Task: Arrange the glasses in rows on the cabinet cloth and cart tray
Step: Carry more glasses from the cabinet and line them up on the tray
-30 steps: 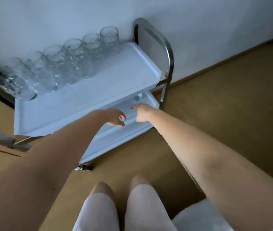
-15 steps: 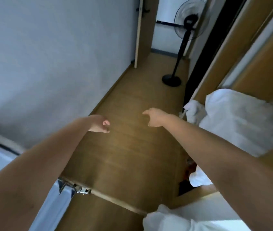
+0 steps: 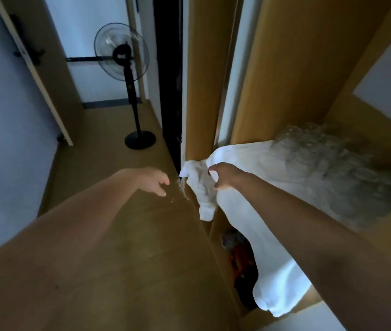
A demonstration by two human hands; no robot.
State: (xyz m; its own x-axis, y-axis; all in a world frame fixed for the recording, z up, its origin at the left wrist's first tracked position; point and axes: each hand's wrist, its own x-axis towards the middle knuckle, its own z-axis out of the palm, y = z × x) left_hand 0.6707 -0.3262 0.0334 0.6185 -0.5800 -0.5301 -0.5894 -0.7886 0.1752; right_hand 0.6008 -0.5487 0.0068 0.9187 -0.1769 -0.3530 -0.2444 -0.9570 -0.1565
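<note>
Step in hand, as judged: approach to the cabinet; cart tray not in view.
Glasses (image 3: 321,149): blurred cluster on the cabinet cloth (image 3: 249,182), far right.
Left grip (image 3: 157,183): fingers loosely curled, empty, above the floor (image 3: 118,235).
Right grip (image 3: 222,176): half-open curve at the cloth's bunched left corner; pinching or merely beside it, cannot tell.
Next move calls for a reach rightward across the cloth to the glasses, each taken singly.
</note>
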